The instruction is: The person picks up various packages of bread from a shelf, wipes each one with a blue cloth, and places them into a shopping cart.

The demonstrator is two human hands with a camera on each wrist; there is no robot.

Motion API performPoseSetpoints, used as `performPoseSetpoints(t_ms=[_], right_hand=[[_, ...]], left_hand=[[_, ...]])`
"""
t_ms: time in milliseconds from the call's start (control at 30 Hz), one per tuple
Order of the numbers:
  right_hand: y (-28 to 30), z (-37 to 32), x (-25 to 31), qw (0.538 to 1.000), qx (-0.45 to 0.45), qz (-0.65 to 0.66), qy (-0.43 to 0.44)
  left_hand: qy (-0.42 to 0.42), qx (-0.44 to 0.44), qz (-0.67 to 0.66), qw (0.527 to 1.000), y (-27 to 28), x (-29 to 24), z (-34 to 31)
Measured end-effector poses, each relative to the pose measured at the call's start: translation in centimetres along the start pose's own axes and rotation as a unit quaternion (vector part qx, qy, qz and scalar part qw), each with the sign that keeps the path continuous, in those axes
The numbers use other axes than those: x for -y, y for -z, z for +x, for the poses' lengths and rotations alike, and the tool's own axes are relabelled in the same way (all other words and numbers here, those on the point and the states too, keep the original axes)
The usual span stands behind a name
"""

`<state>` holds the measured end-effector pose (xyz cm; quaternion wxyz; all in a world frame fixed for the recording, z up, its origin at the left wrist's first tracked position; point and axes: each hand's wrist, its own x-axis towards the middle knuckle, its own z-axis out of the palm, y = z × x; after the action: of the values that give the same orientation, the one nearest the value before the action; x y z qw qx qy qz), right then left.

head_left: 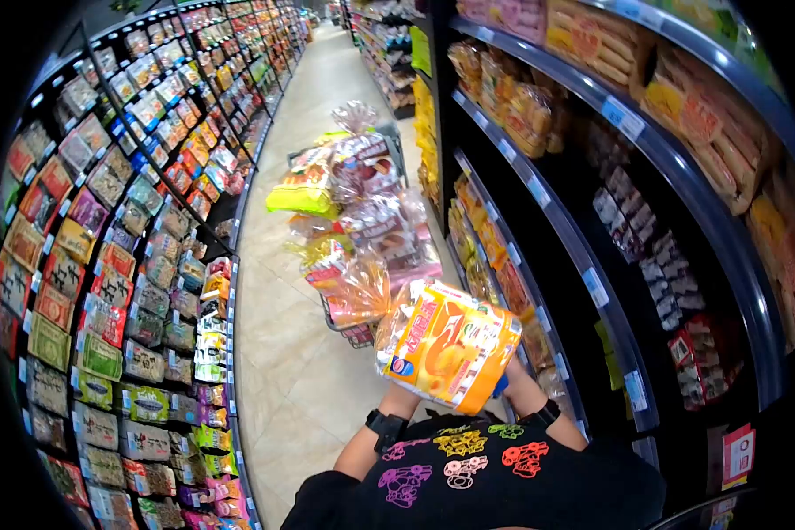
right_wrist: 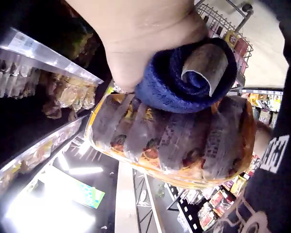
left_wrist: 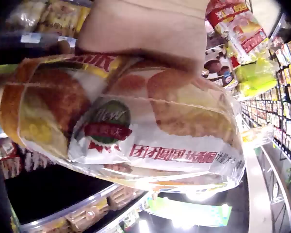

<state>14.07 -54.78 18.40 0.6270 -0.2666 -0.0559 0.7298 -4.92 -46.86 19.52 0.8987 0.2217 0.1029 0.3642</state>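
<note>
Held up in front of my chest is an orange-and-yellow bag of bread [head_left: 450, 346], its clear plastic neck gathered towards the cart. My left hand [left_wrist: 145, 29] grips the bag from one side, its fingers mostly hidden in the head view. On the other side, my right hand [right_wrist: 155, 34] holds the bag along with a rolled blue cloth [right_wrist: 169, 82], which has a curved brownish strip at its centre. The right wrist view shows the bag's dark underside with several wrapped rolls inside.
Ahead stands a shopping cart [head_left: 353, 334] piled with bagged bread [head_left: 371, 168] and a yellow-green pack [head_left: 300, 196]. Shelves of bread [head_left: 526, 115] curve close along my right. Racks of small snack packs [head_left: 150, 318] line the left, with a tiled aisle floor [head_left: 278, 380] between.
</note>
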Motion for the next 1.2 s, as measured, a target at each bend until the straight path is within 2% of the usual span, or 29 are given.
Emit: performPoseSetpoints(t_ms=[100, 200, 300, 333, 500, 667, 867, 967, 1200], right_hand=[[-2.6, 1.4, -1.6, 1.000, 0.018, -0.015, -0.012], [-1.5, 2.7, -3.6, 0.997, 0.018, 0.028, -0.074], [-2.6, 2.9, -4.2, 0.993, 0.056, 0.066, -0.084], [-2.6, 3.0, -4.3, 0.996, 0.028, 0.034, -0.080], [-0.7, 3.9, -4.8, 0.994, 0.051, 0.010, -0.094], [-3.2, 3.5, -4.5, 0.997, 0.024, -0.002, -0.077], [-3.3, 3.1, -4.0, 0.996, 0.042, 0.004, -0.083], [-3.0, 3.4, -4.0, 0.996, 0.041, -0.009, -0.080], [-2.8, 2.8, -3.0, 0.998, 0.023, -0.041, -0.053]], left_hand=[[-0.004, -0.006, 0.010, 1.000, 1.4, -1.1, -1.5], [-0.005, -0.013, 0.010, 1.000, 2.5, -1.5, -2.7], [0.000, -0.017, 0.017, 1.000, 3.3, -1.9, -3.6], [0.000, -0.017, 0.019, 1.000, 3.4, -2.0, -3.8], [0.006, -0.018, 0.028, 0.999, 3.8, -2.3, -4.2], [0.012, -0.014, 0.034, 0.999, 3.9, -2.4, -4.1], [0.011, -0.009, 0.052, 0.999, 4.1, -2.2, -4.0], [0.006, -0.020, 0.113, 0.993, 4.3, -2.0, -3.8], [0.017, 0.000, -0.013, 1.000, 3.6, -1.9, -3.2]])
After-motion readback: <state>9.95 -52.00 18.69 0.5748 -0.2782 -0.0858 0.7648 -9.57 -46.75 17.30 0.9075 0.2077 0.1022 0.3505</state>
